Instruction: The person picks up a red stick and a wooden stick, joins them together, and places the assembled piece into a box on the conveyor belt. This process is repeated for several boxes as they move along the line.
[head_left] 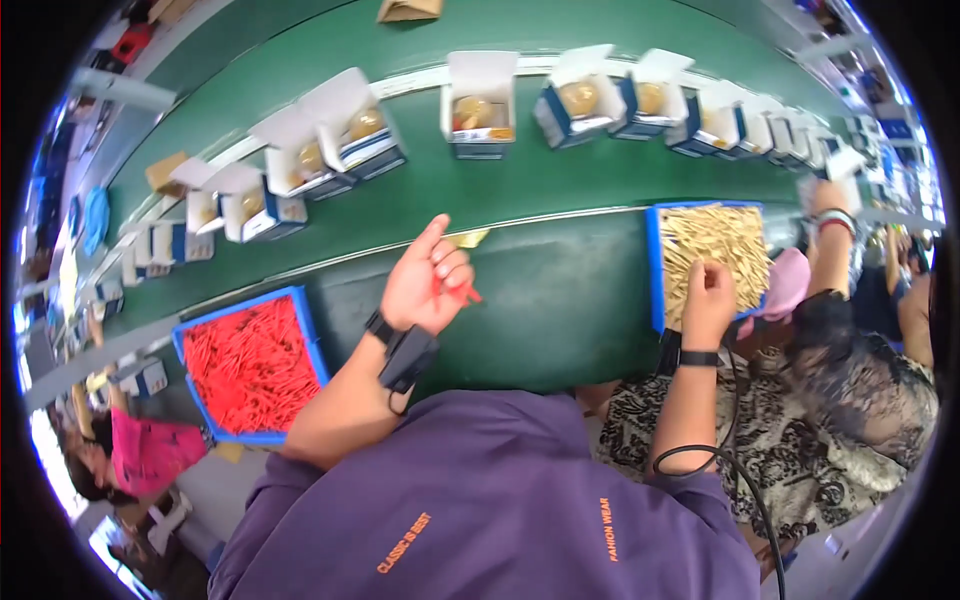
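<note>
My left hand [425,285] is held over the green work surface, palm turned up. Its index finger points away while the other fingers curl around a few thin red pieces [474,294], whose ends stick out. My right hand [708,300] is over a blue-rimmed tray [656,262] of thin tan pieces [722,236], fingertips pinched together; what they hold, if anything, is hidden. To the left stands another blue-rimmed tray [314,338], heaped with thin red pieces [250,365] like those in my left hand.
Beyond a pale rail, open white and blue boxes [480,140] with round golden items line the green belt [560,185]. A co-worker's arm [828,250] reaches toward the boxes at right. Another person in pink [150,450] sits left. A black cable [745,465] runs by my right arm.
</note>
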